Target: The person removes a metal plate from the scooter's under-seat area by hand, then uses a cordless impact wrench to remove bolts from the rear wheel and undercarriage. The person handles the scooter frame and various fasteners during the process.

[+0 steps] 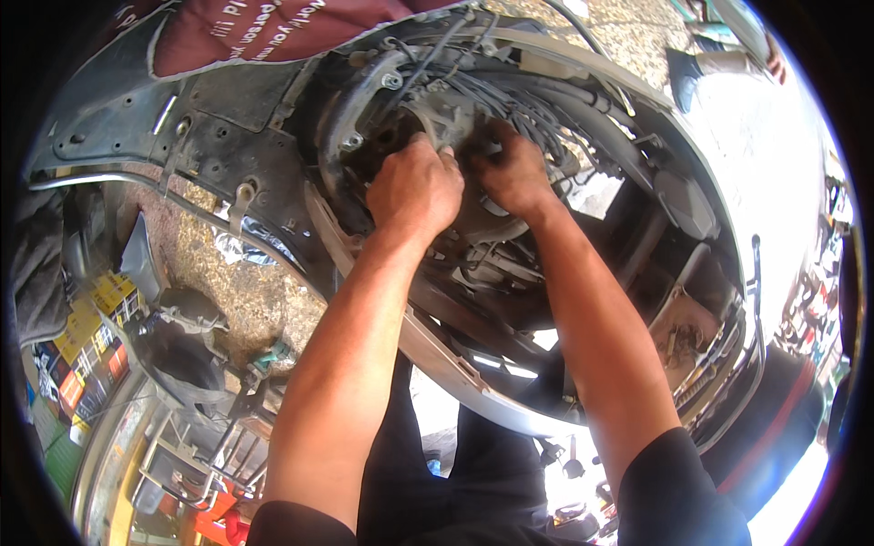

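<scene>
grey, grimy metal is what i'm working at. in the head view, the only one, that metal part point(452, 116) sits deep in the opened bay of a vehicle body, ringed by the pale rim point(482, 398), with dark cables point(521, 98) bunched just beyond it, toward its right. my left hand point(417, 189) is at the part's near left edge, fingers curled in narrow, thumb close to the forefinger; whether anything is pinched there i can't tell. my right hand point(515, 173) is bent in from the other side, beside the cables, its fingers curled and blurred in shadow, so i can't tell what they hold, if anything. a maroon cover point(273, 38) lies along the far side, above the dark panel point(228, 105).

i'd judge this as close two-handed fitting or loosening at that part; which of the two i can't say. the next move calls for steady fingertips on both sides, working by feel, and knuckles clear of the cables.
</scene>
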Demonstrator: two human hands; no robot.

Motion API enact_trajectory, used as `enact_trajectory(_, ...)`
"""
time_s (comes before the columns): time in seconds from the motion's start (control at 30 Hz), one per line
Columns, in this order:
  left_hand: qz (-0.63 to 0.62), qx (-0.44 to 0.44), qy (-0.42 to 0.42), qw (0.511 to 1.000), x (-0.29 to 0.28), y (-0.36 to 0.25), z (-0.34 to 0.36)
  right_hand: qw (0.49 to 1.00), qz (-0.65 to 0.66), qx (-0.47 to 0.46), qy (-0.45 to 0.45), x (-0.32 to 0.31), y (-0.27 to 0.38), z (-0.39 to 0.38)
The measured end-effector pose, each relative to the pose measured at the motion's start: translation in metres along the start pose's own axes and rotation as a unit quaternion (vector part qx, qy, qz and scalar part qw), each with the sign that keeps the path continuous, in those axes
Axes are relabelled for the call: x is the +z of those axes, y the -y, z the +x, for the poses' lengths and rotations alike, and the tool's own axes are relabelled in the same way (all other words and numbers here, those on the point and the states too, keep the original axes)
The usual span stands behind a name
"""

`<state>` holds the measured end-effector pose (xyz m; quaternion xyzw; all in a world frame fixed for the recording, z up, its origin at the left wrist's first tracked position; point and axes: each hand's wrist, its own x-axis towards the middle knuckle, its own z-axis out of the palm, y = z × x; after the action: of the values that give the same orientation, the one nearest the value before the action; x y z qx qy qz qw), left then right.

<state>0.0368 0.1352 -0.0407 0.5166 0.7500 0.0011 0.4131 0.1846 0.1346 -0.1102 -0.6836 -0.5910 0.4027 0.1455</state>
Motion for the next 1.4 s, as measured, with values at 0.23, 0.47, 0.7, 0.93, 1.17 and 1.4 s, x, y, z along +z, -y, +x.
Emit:
enact_trajectory(0.23, 0.027, -0.021, 0.004, 0.999, 0.001, -0.004, 0.002, 0.998, 0.060, 0.031, 0.019, -0.002, 0.005, -0.005)
enact_trajectory(0.47, 0.019, -0.039, -0.002, 0.999, 0.006, -0.007, 0.003, 0.990, 0.123, 0.076, 0.007, -0.010, 0.015, -0.012)
enact_trajectory(0.7, 0.050, -0.009, -0.004, 0.999, 0.005, -0.004, 0.001, 0.943, 0.040, -0.332, 0.006, -0.027, 0.059, 0.003)
enact_trajectory(0.93, 0.037, -0.049, 0.040, 0.997, 0.003, -0.004, -0.002, 0.866, -0.247, -0.304, 0.311, -0.037, 0.101, 0.036)
enact_trajectory(1.17, 0.053, 0.011, 0.072, 0.996, -0.009, 0.002, -0.007, 0.836, -0.314, -0.339, 0.296, -0.047, 0.109, 0.030)
enact_trajectory(1.4, 0.193, 0.230, 0.033, 0.953, -0.021, 0.055, -0.004, 0.795, -0.377, -0.327, 0.344, -0.038, 0.105, 0.031)
